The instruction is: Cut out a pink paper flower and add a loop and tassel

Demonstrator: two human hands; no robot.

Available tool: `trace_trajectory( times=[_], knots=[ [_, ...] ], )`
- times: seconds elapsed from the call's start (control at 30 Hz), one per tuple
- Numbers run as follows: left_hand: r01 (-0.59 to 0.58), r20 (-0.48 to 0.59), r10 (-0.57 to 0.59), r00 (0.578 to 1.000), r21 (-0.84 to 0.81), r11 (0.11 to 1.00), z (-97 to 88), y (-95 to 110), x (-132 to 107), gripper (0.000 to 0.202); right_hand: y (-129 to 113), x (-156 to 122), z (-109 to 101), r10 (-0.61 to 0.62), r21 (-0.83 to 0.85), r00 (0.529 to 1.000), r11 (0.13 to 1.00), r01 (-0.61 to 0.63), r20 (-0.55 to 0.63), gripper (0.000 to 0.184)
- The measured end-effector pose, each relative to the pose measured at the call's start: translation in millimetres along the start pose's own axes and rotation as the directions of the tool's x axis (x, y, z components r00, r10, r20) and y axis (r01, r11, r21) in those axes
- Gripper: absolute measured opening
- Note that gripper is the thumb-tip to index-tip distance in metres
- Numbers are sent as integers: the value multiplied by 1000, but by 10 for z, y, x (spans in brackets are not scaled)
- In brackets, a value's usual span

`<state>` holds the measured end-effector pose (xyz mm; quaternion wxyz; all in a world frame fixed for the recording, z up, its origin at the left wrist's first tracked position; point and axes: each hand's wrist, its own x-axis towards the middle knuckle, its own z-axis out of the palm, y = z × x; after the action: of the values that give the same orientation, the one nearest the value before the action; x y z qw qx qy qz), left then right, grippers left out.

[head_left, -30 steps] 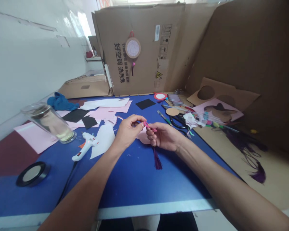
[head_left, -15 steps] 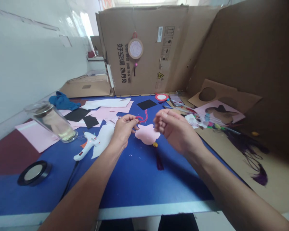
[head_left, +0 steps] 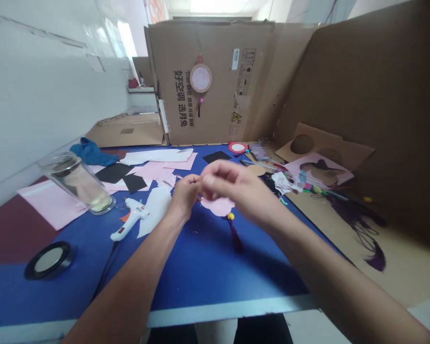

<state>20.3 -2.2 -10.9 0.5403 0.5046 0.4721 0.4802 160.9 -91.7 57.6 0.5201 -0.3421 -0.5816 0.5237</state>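
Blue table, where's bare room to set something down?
The front of the blue table is bare between the forearms, below the tassel; a smaller patch lies between tape roll and black cord. Crowded: paper scraps and glass jar back left, tools back right, left hand and right hand over the pink cutout.

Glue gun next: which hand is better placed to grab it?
Left, probably. The glue gun lies just left of the left hand, on that arm's own side. The right hand sits further right, above the pink cutout, and would have to cross over the left.
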Motion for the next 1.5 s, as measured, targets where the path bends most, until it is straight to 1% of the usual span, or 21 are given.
trace_trajectory(
  times=[0.03,0.07,0.1,0.13,0.17,0.23,0.3,0.4,0.6,0.73,0.87,1.03,1.2,1.33,1.4,1.5],
  knots=[
    [-4,6,4,1000,-2,1000,-3,0,-1,7,161,131,-191,-113,-164,975,983,81,-191,20],
    [-3,22,3,1000,2,1000,-4,0,-4,5,317,237,-370,-193,-329,929,941,83,-316,19],
    [-2,35,2,999,5,1000,-4,1,-8,5,458,311,-524,-229,-425,892,904,46,-390,18],
    [-2,43,1,999,8,1000,-4,1,-13,4,581,354,-645,-222,-449,879,893,10,-422,18],
    [-2,47,2,999,11,1000,-3,1,-17,5,680,367,-731,-197,-457,889,889,-15,-413,21],
    [-6,52,6,999,14,1000,1,-1,-24,5,808,337,-801,-164,-490,920,871,-34,-356,29],
    [-11,54,10,998,21,1000,5,-7,-27,5,854,282,-781,-139,-511,941,859,-40,-308,35],
    [-9,60,7,998,43,999,11,-19,-29,5,836,241,-701,-112,-491,958,870,-33,-263,37],
    [-44,74,38,997,86,995,6,-31,-26,4,767,260,-627,-126,-454,970,891,19,-207,39],
    [-43,82,35,996,99,994,-9,-39,-11,5,783,275,-612,-144,-483,973,875,42,-178,30],
    [-46,106,35,994,103,994,-15,-47,-2,5,801,291,-591,-137,-473,979,880,50,-153,22],
    [-47,105,39,994,81,996,-4,-50,-2,5,804,290,-575,-90,-411,984,911,18,-155,31],
    [-52,112,48,993,37,998,10,-55,3,8,798,280,-570,-54,-335,983,942,-8,-175,34],
    [-63,126,61,990,11,998,3,-59,-7,8,812,276,-560,26,-241,978,968,-76,-206,38],
    [-63,138,65,988,-19,998,-2,-63,-12,9,827,270,-554,57,-196,974,975,-101,-219,39],
    [-33,142,45,989,-83,996,-3,-72,-14,10,846,261,-543,67,-143,967,984,-104,-245,39]
  ],
)
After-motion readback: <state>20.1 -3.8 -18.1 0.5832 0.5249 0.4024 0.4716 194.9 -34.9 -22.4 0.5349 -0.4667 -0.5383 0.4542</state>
